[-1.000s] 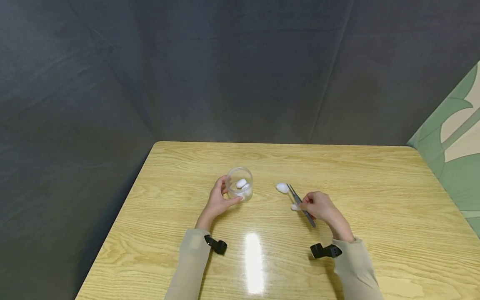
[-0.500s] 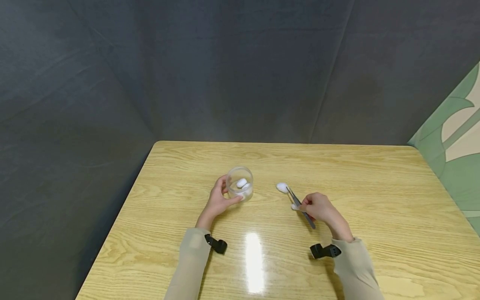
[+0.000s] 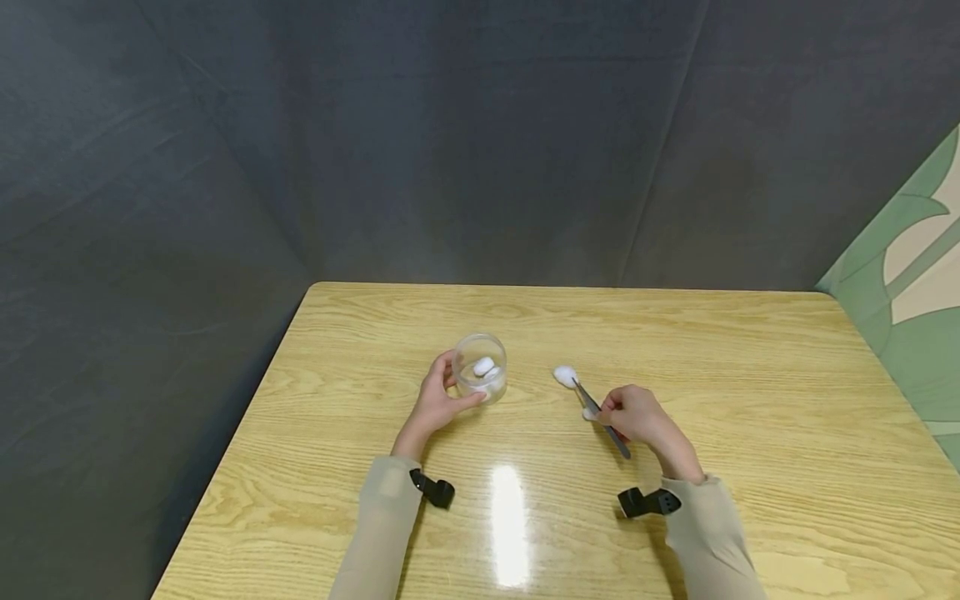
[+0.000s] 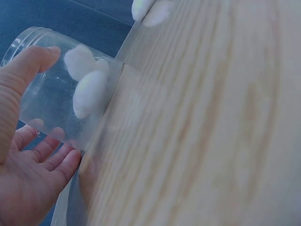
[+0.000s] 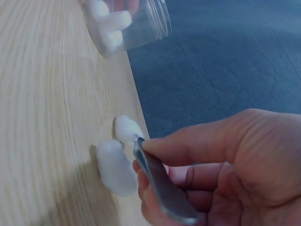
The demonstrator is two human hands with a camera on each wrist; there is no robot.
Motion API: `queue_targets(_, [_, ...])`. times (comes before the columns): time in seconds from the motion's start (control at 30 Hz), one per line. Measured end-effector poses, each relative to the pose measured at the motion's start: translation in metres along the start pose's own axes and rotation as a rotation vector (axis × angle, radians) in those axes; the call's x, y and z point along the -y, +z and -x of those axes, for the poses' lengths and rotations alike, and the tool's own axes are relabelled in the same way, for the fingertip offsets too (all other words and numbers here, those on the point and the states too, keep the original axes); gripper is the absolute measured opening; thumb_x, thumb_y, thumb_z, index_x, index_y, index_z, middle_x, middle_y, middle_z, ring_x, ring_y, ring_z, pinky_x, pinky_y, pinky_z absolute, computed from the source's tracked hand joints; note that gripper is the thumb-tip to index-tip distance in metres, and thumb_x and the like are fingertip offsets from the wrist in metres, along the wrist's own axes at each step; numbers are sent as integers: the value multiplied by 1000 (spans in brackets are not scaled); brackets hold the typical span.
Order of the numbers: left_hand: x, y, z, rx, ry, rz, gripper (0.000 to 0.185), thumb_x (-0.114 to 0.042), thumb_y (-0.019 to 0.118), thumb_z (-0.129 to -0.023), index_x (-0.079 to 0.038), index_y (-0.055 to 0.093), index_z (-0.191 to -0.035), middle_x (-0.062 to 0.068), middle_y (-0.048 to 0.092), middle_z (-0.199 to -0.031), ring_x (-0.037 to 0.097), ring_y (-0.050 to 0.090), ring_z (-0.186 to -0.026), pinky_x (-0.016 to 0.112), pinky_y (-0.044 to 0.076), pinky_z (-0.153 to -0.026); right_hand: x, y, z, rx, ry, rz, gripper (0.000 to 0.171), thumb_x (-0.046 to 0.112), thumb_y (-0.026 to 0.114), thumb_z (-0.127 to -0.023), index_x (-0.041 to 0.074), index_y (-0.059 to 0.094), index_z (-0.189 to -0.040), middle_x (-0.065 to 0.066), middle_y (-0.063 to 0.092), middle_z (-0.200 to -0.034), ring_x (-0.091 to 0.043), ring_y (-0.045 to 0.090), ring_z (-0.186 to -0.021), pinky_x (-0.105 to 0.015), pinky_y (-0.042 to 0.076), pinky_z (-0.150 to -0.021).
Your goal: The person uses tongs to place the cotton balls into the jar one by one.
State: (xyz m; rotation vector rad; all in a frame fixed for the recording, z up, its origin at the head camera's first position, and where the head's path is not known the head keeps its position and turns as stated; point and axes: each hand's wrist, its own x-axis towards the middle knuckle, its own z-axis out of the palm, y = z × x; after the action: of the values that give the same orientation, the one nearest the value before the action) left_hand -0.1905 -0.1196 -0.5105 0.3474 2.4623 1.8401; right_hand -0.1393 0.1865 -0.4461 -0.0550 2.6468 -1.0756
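Observation:
My left hand [image 3: 435,407] holds a clear plastic jar [image 4: 51,106] upright on the table, thumb on one side and fingers on the other. Several white cotton balls [image 4: 89,94] lie in the bottom of the jar. To the right, my right hand [image 3: 637,414] pinches grey metal tweezers [image 3: 616,438] between thumb and fingers. Their tips meet the near edge of a cotton ball [image 3: 564,377] on the table. A second cotton ball [image 5: 116,169] lies closer to me, beside the tweezers, and is partly covered by the right hand in the head view.
The wood-grain table [image 3: 360,333] ends at a dark cloth [image 3: 480,150] behind and to the left. A green leaf-patterned surface [image 3: 922,333] stands off the right end. Black wrist straps with cameras [image 3: 438,493] sit on both sleeves.
The tweezer tips, spread apart earlier, have come together at the edge of the far cotton ball. The left hand and the jar have stayed put.

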Motion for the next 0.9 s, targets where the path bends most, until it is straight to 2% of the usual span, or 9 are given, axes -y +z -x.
queue_targets(0.37, [-1,0,1,7,-2,9,77,-6,78,-75,-1,35,-138,18,46,-131,31,47,-119,44,40,-100,5,-5,4,-30,-33,-26,15,9,65,-85,1,60,-73,0,47,-52,-13,45,-44,-28,39,-45])
queue_targets(0.63, [0,0,0,4,0,4,78,-6,78,-74,0,35,-138,18,46,-130,32,48,-117,43,41,-99,12,-12,6,-41,-97,-7,9,1,56,-85,-1,61,-77,0,47,-51,-12,45,-44,-27,40,-45])
queue_targets(0.9, [0,0,0,-1,20,12,77,-6,78,-74,1,35,-138,21,46,-130,34,46,-118,46,40,-99,21,-16,8,-42,-84,-50,9,1,57,-86,-2,61,-79,-1,48,-54,-13,46,-46,-26,42,-44])
